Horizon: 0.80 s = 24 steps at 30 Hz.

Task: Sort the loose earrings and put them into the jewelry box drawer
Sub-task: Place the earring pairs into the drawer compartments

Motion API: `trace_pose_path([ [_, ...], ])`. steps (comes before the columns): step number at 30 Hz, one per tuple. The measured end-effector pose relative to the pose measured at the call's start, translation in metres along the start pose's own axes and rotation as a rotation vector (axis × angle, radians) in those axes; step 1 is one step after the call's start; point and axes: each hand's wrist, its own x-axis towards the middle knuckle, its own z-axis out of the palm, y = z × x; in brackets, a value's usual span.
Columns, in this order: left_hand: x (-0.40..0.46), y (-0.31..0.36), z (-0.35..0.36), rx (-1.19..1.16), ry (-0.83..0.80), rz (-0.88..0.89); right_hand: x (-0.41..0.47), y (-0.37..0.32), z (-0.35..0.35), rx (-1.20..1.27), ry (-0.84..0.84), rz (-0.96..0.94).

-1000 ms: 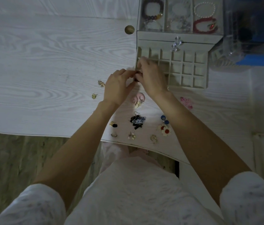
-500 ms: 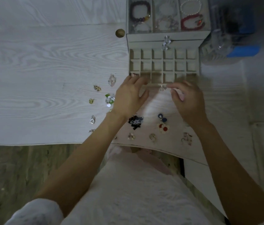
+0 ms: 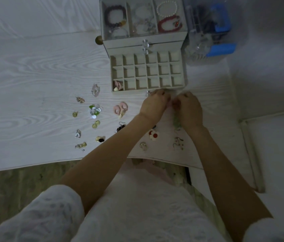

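Head view: pink earring [image 3: 117, 85] in drawer's [image 3: 148, 88] near-left compartment.

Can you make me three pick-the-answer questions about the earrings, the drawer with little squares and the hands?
1. Where does a pink earring lie in the pulled-out beige grid drawer?
A. near-left compartment
B. far-right compartment
C. middle compartment

2. How many rows of compartments does that drawer have?
A. two
B. three
C. five

3. What are the left hand and right hand doing?
A. lying flat and far apart
B. curled close together just in front of the drawer
C. reaching into the bracelet tray

Answers: 1 A, the pink earring fills the corner cell nearest the person on the left. 2 B, three rows show. 3 B, both hands meet with fingers curled.
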Motion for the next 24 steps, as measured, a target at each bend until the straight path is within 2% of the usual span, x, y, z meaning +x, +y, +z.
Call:
trace_pose_path([
  [8,-0.026,-0.017,-0.01,-0.16,0.064,0.038,0.011,0.002,-0.001,0.123,-0.112,0.08],
  [12,-0.039,-0.027,-0.026,-0.301,0.233,0.018,0.01,-0.007,0.002,0.204,-0.088,-0.043],
  [16,-0.041,-0.05,-0.053,-0.491,0.434,-0.174,0.008,-0.024,0.0,0.386,-0.024,-0.115],
  [20,-0.029,-0.083,-0.066,-0.465,0.462,-0.311,0.016,-0.053,-0.006,0.6,0.011,-0.123],
  [24,-0.02,-0.1,-0.06,-0.284,0.354,-0.334,0.032,-0.074,-0.005,0.73,-0.022,-0.069],
])
